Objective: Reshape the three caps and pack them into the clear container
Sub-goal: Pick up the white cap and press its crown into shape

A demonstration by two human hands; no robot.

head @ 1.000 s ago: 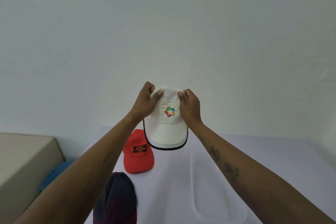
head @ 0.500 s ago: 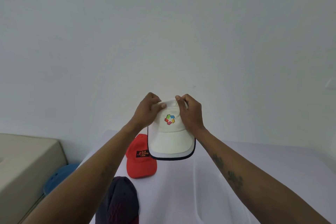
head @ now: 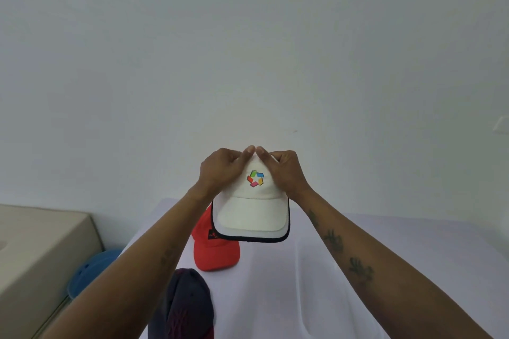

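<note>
A white cap (head: 252, 213) with a coloured logo and a dark-edged brim hangs in the air above the table, brim toward me. My left hand (head: 220, 170) grips its crown from the left and my right hand (head: 285, 173) from the right, the fingertips meeting at the top. Below it a red cap (head: 216, 252) lies on the white table (head: 385, 242), partly hidden by the white brim. A dark navy cap (head: 187, 308) lies nearer me at the left. The clear container (head: 319, 297) shows only faintly under my right forearm.
A beige box or piece of furniture (head: 41, 250) stands left of the table. A blue round object (head: 88, 272) lies on the floor between it and the table. A plain white wall fills the background.
My fingers have slid up the white cap's crown and now meet at its top. The cap has tilted a little and the camera view has shifted.
</note>
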